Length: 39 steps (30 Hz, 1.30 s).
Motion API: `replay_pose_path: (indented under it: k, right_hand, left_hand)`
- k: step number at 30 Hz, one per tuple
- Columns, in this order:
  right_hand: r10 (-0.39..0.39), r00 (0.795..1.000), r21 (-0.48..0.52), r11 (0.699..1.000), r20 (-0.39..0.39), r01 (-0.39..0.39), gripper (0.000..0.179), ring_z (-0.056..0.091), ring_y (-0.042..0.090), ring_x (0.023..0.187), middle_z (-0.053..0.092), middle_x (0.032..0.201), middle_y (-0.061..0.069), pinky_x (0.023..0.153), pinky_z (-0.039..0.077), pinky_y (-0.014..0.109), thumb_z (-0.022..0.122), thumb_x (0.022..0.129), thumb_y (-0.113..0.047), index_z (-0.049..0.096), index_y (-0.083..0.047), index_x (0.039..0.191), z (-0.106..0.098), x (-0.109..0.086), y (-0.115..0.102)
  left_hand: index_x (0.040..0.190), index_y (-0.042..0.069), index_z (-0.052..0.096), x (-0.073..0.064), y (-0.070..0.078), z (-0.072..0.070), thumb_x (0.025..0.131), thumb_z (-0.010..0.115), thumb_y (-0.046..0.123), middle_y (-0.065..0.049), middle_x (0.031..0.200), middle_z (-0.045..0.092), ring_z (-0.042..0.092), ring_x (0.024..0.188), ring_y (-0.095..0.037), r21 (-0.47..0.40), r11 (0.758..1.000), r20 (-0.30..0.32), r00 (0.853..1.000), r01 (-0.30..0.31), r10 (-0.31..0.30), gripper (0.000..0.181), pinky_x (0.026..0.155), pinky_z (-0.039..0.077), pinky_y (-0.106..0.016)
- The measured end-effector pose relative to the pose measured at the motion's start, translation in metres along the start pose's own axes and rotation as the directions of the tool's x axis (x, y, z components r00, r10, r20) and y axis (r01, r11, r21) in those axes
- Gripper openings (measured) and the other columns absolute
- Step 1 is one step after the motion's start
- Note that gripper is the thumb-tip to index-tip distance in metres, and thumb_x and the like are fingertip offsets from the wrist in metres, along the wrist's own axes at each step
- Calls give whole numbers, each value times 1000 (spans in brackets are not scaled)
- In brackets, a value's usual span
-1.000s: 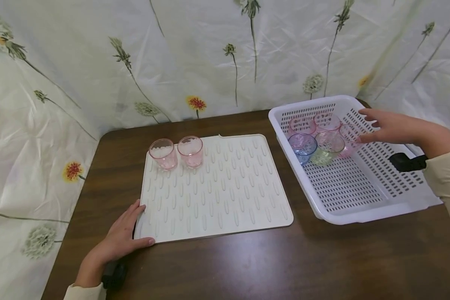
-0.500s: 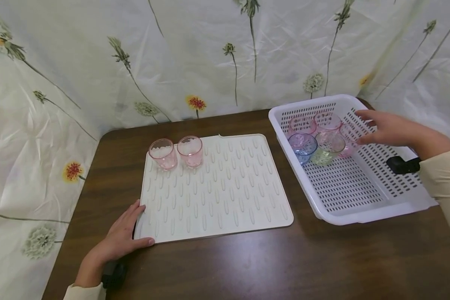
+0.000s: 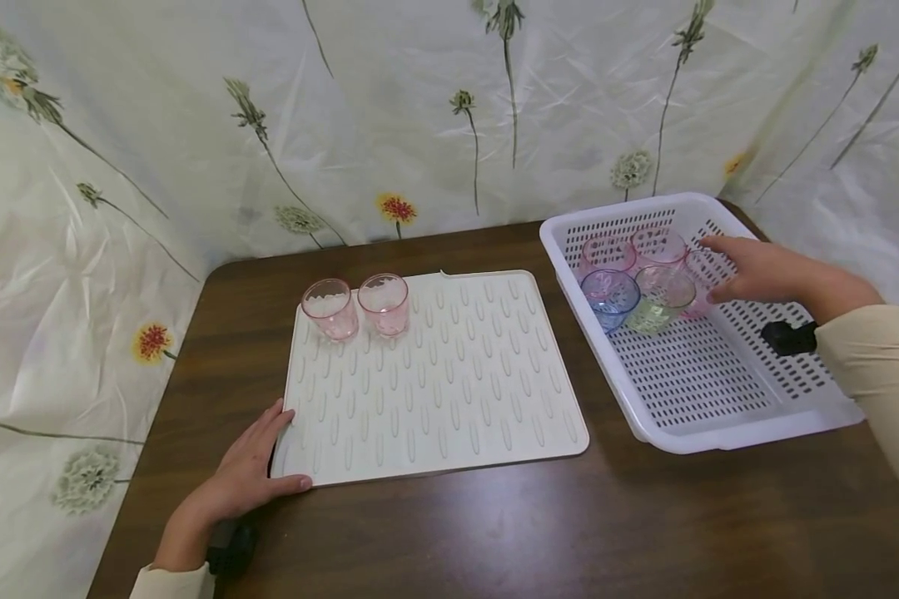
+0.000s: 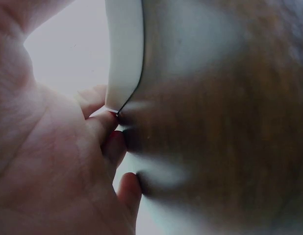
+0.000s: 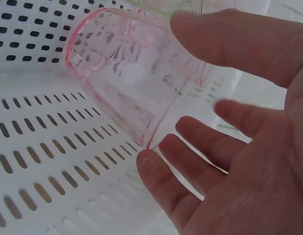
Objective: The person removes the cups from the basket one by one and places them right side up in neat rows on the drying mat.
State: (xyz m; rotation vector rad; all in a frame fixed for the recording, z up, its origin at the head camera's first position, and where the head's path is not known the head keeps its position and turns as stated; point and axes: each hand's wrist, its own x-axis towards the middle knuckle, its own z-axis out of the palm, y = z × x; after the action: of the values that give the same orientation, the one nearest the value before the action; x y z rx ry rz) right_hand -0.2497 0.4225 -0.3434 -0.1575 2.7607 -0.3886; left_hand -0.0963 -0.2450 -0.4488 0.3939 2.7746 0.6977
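Observation:
In the head view, my right hand (image 3: 779, 270) reaches into the white slotted basket (image 3: 712, 439), thumb and forefinger spread on either side of a pink glass (image 3: 698, 308). The right wrist view has that pink glass (image 5: 124, 73) between the thumb, which overlaps its wall, and the forefinger (image 5: 154, 169), whose tip is right at its edge. My left hand (image 3: 240, 474) rests with spread fingers at the near left corner of a white ridged mat (image 3: 449, 391). Its fingertips (image 4: 129, 191) lie along the mat's side in the left wrist view.
Two pink glasses, one (image 3: 330, 310) beside the other (image 3: 385, 305), stand at the mat's far left. Close by the pink glass in the basket are a blue glass (image 3: 610, 301), a green glass (image 3: 661, 299) and two more pink ones. A flowered curtain (image 3: 419, 125) hangs behind the table.
My right hand has moved left in the basket, bringing its thumb and forefinger around the pink glass. My left hand has kept its place on the mat corner.

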Motion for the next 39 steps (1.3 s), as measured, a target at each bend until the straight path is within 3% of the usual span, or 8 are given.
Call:
replay_pose_path:
  k: [4, 12, 18, 26, 35, 39]
  right_hand:
    - [10, 1000, -18, 1000, -12, -10, 96, 32, 61, 130, 22, 148, 44, 107, 26, 74, 68, 87, -11, 2, 10, 154, 1, 2, 2]
    - [26, 999, -76, 997, -38, -29, 85, 41, 60, 122, 34, 140, 44, 102, 34, 73, 70, 87, -14, 20, 14, 148, 3, -7, 0]
    - [55, 997, -127, 990, -46, -60, 88, 47, 59, 115, 40, 135, 45, 97, 40, 72, 76, 84, -20, 24, 15, 146, 7, -21, -4]
    - [35, 998, -160, 986, -52, -43, 88, 44, 59, 117, 36, 135, 44, 97, 39, 72, 78, 82, -20, 27, 14, 145, 15, -36, -6]
    - [18, 997, -91, 996, -70, -24, 87, 50, 58, 108, 28, 136, 45, 80, 53, 65, 75, 84, -16, 24, 11, 149, 26, -47, -6]
    - [-13, 997, -21, 1000, -71, 11, 88, 47, 57, 116, 32, 139, 42, 89, 48, 68, 75, 85, -14, 21, 11, 151, 30, -49, 1]
  left_hand:
    - [150, -3, 31, 1, 1, 0, 78, 79, 47, -33, 160, 21, 26, 144, -53, 6, 1000, 8, 1000, 12, -12, 100, 110, 28, -70]
    - [150, -3, 30, 2, 2, 1, 78, 79, 47, -33, 160, 20, 25, 144, -53, 7, 1000, 9, 1000, 6, -6, 100, 110, 28, -69]
    - [150, -2, 30, 2, 1, 1, 78, 79, 47, -32, 160, 20, 24, 145, -52, -5, 1000, 7, 1000, 5, -5, 100, 110, 27, -70]
    - [150, -3, 31, 0, 1, 1, 78, 79, 46, -32, 160, 20, 25, 144, -52, -13, 1000, 5, 1000, 3, -3, 99, 109, 27, -70]
    - [150, -2, 30, -1, 0, 2, 78, 79, 46, -32, 160, 19, 24, 145, -52, -12, 1000, 24, 1000, 18, -18, 99, 110, 26, -70]
    - [151, -2, 29, -1, 1, 2, 79, 79, 46, -31, 160, 19, 23, 145, -52, -9, 1000, 35, 999, 27, -27, 99, 110, 26, -71]
